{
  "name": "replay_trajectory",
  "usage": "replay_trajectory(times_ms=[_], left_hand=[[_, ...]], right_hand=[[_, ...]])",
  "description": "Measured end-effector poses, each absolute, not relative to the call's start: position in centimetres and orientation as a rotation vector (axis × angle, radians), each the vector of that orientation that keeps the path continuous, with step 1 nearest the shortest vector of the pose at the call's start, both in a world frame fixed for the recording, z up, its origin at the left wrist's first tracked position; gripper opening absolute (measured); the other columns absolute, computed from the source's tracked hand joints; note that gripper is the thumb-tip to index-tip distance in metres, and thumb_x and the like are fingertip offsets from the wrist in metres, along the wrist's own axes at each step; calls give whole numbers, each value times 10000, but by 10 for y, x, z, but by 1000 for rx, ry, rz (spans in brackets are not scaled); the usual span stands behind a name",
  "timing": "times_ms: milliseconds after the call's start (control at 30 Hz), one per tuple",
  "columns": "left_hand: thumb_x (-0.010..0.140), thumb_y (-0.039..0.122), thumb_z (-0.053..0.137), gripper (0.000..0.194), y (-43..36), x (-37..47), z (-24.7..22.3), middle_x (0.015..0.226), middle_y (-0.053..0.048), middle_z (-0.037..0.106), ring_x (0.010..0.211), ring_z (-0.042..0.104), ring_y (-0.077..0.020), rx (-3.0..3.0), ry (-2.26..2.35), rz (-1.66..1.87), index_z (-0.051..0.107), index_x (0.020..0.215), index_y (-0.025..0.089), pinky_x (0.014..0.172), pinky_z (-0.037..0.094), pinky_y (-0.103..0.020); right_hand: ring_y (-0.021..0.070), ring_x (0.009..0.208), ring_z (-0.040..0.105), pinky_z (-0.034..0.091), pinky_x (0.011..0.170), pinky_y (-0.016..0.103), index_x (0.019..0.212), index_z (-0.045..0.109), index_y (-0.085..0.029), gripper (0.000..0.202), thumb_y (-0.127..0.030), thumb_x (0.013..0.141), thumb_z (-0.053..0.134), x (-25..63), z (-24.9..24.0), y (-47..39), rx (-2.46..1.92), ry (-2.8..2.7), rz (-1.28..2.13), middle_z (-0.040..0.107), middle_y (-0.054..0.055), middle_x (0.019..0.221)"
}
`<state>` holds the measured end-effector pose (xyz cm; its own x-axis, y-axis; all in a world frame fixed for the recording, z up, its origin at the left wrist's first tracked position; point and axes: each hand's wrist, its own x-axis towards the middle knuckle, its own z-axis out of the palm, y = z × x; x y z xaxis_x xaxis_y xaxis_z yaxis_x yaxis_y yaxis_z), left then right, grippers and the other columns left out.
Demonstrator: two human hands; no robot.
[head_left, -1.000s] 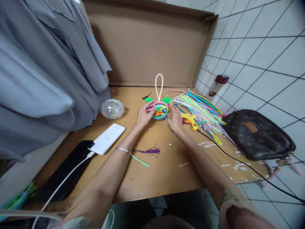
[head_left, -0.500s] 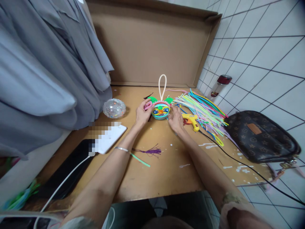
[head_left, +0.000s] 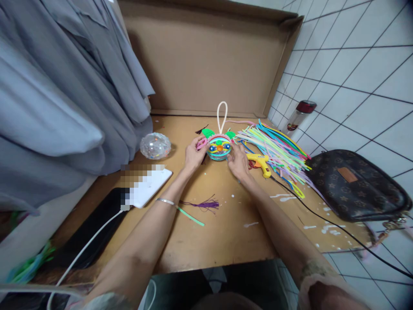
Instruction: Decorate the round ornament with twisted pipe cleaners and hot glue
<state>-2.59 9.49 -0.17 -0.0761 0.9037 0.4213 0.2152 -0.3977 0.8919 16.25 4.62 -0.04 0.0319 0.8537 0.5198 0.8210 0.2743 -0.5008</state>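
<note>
A round, face-like hanging ornament [head_left: 220, 153] sits between my hands, with blue eyes, an orange nose, green leaf-shaped ears and a white hanging loop [head_left: 222, 116] standing up above it. My left hand [head_left: 193, 156] pinches a pink looped strip [head_left: 202, 144] against the ornament's left side. At the opposite edge, my right hand [head_left: 238, 162] has its fingers curled on the ornament; the fingertips are partly hidden. Just right of that hand lies a yellow glue gun [head_left: 263, 163]. A purple tassel [head_left: 206, 205] and a green strip [head_left: 192, 216] lie nearer to me.
Colourful fuzzy sticks [head_left: 274, 148] are heaped at the right, before a brown patterned bag [head_left: 361, 185] and a bottle [head_left: 298, 116]. On the left are a clear ball [head_left: 155, 146], a white phone-like device [head_left: 151, 187] with a cable, and a grey curtain [head_left: 80, 86]. Cardboard [head_left: 209, 60] stands behind.
The ornament has tilted back slightly between my hands, and the pink strip at my left fingers has turned a little. Both hands stay in nearly the same place.
</note>
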Motion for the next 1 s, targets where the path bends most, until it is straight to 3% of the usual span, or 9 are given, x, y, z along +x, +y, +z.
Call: replay_trajectory(times_ms=[233, 367, 500, 667, 1000], left_hand=[[716, 397, 801, 607, 97, -24, -11, 1148, -108, 759, 1014, 733, -247, 1646, 1174, 1401, 658, 1261, 171, 948, 585, -393], [678, 375, 819, 649, 94, -25, -12, 1008, -77, 745, 914, 724, -227, 1682, 1186, 1371, 641, 1267, 167, 888, 593, -384], [695, 382, 811, 624, 91, -27, -14, 864, -25, 708, 816, 702, -198, 1695, 1150, 1372, 626, 1257, 184, 837, 590, -355], [722, 399, 798, 583, 89, -28, -15, 834, -9, 688, 745, 671, -168, 1719, 1146, 1380, 616, 1236, 194, 782, 577, -320], [723, 329, 818, 594, 86, -26, -11, 810, -2, 677, 671, 632, -140, 1695, 1159, 1375, 608, 1264, 200, 680, 532, -261]], right_hand=[[325, 1216, 571, 478, 1065, 489, 1332, 582, -156, 482, -142, 856, 512, 165, -4, 50, -1489, -1784, 71, 611, 165, 1245], [301, 1145, 599, 524, 985, 442, 1316, 574, -136, 488, -125, 829, 549, 165, -6, 52, -1500, -1787, 124, 595, 161, 1225], [278, 1114, 609, 540, 953, 428, 1314, 568, -142, 508, -79, 811, 531, 162, -7, 53, -1499, -1781, 132, 583, 156, 1227], [269, 1109, 622, 559, 939, 423, 1347, 535, -143, 538, -52, 818, 502, 159, -10, 56, -1465, -1780, 150, 567, 168, 1258], [311, 1142, 618, 582, 954, 513, 1325, 526, -211, 574, -77, 771, 593, 165, -23, 67, -1308, -1731, 115, 559, 142, 1280]])
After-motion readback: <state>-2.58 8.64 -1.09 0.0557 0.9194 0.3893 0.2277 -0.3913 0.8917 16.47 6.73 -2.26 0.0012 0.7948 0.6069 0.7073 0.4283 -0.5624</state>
